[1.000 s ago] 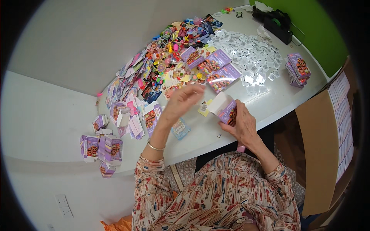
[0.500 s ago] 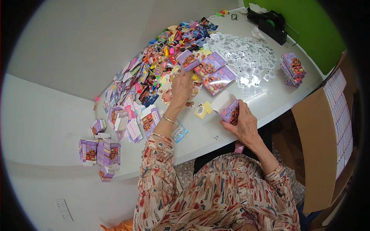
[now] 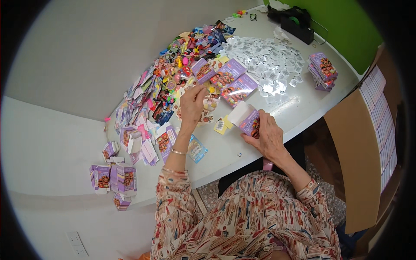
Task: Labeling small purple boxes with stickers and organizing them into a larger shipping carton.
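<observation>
In my right hand (image 3: 269,136) is a small purple carton (image 3: 250,124) with a cartoon picture, its white top flap standing open. Fingers wrap its right side and the thumb lies at its lower edge. My left hand (image 3: 192,107) hovers over the near edge of a heap of small toys (image 3: 173,69), its fingers curled together; whatever they may pinch is hidden. Cut-out stickers (image 3: 207,117) lie beside that hand. Just beyond it are a smaller purple box (image 3: 203,71) and two purple cartons (image 3: 238,90) lying flat. Yellow cards (image 3: 223,125) with a barcode label rest between my hands.
White barcode slips (image 3: 268,65) spread over the far table. Stacked purple cartons (image 3: 323,71) stand at right, several opened ones (image 3: 123,177) at left. A black tape dispenser (image 3: 297,28) sits at the back. Beside the table, a large cardboard box (image 3: 353,160) holds packed rows. A blue packet (image 3: 197,149) lies near my left wrist.
My left hand has drawn slightly back from the heap, its fingers now curled together. My right hand still holds the open carton. The whole view has shifted a little.
</observation>
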Available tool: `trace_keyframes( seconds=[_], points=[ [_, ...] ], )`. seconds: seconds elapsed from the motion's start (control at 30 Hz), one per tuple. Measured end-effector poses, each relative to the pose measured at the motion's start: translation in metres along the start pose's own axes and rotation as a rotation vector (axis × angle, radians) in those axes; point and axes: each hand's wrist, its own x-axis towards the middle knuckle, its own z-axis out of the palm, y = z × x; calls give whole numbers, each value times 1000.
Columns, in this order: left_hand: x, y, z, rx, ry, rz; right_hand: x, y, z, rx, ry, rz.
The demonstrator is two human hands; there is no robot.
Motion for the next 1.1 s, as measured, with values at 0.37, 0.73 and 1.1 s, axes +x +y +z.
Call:
trace_keyframes(
  seconds=[0.37, 0.73, 1.1],
  points=[
    [-53, 88, 14, -53, -141, 193, 0, -2, 4, -9, 55, -42],
    [-91, 71, 38, -1091, -256, -674, 4, 0, 0, 112, 98, -59],
    [-64, 83, 30, -1268, -624, -876, 7, 20, -3, 188, 51, -224]
  ],
)
